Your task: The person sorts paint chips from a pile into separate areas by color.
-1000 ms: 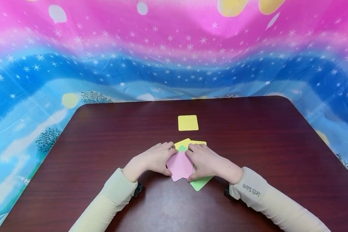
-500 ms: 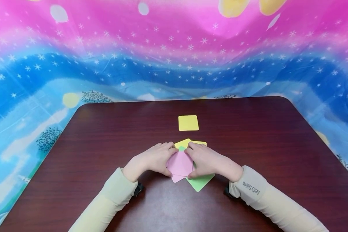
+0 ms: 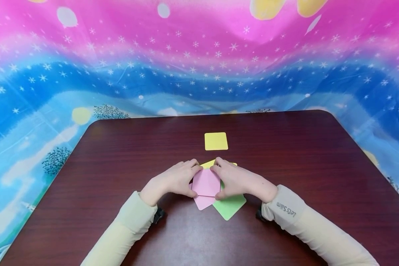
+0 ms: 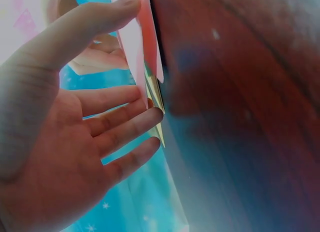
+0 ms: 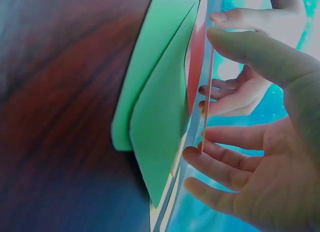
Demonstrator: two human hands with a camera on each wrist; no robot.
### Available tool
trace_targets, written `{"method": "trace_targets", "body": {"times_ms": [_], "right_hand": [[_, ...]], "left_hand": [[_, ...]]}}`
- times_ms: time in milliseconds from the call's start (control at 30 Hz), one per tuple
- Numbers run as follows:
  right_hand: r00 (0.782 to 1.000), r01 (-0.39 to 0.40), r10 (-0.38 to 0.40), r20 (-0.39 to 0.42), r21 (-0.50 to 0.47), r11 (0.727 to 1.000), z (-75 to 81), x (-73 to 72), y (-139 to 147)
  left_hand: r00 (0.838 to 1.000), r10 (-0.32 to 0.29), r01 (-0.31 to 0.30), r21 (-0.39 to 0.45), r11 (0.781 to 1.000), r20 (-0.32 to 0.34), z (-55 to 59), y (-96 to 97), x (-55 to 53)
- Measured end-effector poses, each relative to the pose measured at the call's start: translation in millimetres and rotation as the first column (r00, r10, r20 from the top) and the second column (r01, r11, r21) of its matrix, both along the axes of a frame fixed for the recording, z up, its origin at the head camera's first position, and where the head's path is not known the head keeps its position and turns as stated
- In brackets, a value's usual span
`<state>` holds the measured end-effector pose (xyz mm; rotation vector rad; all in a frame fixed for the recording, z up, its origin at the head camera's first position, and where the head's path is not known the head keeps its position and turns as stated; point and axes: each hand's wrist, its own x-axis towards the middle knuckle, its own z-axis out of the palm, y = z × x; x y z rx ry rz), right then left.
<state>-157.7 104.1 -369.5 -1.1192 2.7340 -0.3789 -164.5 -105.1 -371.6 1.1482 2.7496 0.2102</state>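
A pink square card (image 3: 206,182) is held by its corners between both hands, over a pile of fanned cards. My left hand (image 3: 176,180) grips its left side, thumb at the near corner and index finger at the far one. The right hand (image 3: 235,180) grips the right side the same way. Under it lie another pink card (image 3: 204,202), a green card (image 3: 230,207) and a yellow card (image 3: 207,164). In the right wrist view a gap shows between the held card and the pile, where two green cards (image 5: 162,97) overlap.
A single yellow square card (image 3: 216,141) lies beyond the pile on the dark red-brown table (image 3: 136,140). Behind the table's far edge hangs a pink and blue snowflake-printed cloth (image 3: 199,70). Each wrist wears a black camera mount (image 3: 159,215) under its sleeve cuff.
The held pink card has come up off the pile and a little away from the person, uncovering more of the pink card below. Both hands have risen slightly with it.
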Motion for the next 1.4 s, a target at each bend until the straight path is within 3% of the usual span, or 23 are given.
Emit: {"method": "trace_targets", "body": {"times_ms": [300,533,933,1167,1400], "right_hand": [[1.000,0.005,-0.005,-0.003,-0.001,1.000,-1.7,-16.2,-5],[1.000,0.021,-0.021,0.008,0.010,1.000,-2.1,-28.9,-12],[0.996,0.003,0.001,-0.092,0.042,0.999,-6.2,-53.3,-23],[0.998,0.041,-0.036,-0.060,0.076,0.996,-4.7,-63.4,-27],[0.998,0.050,-0.046,-0.038,0.103,0.993,-3.5,-73.3,-28]], "left_hand": [[0.999,0.047,-0.048,0.048,0.998,0.018,-4.2,-7.6,-15.2],[0.992,0.105,-0.110,0.078,0.991,0.070,-6.6,-16.4,-25.1],[0.985,0.159,-0.164,0.088,0.982,0.069,-7.3,-26.8,-41.7],[0.981,0.183,-0.187,0.080,0.979,0.059,-9.2,-29.1,-53.1],[0.971,0.216,-0.225,0.080,0.971,0.102,-8.3,-29.6,-61.8]]}}
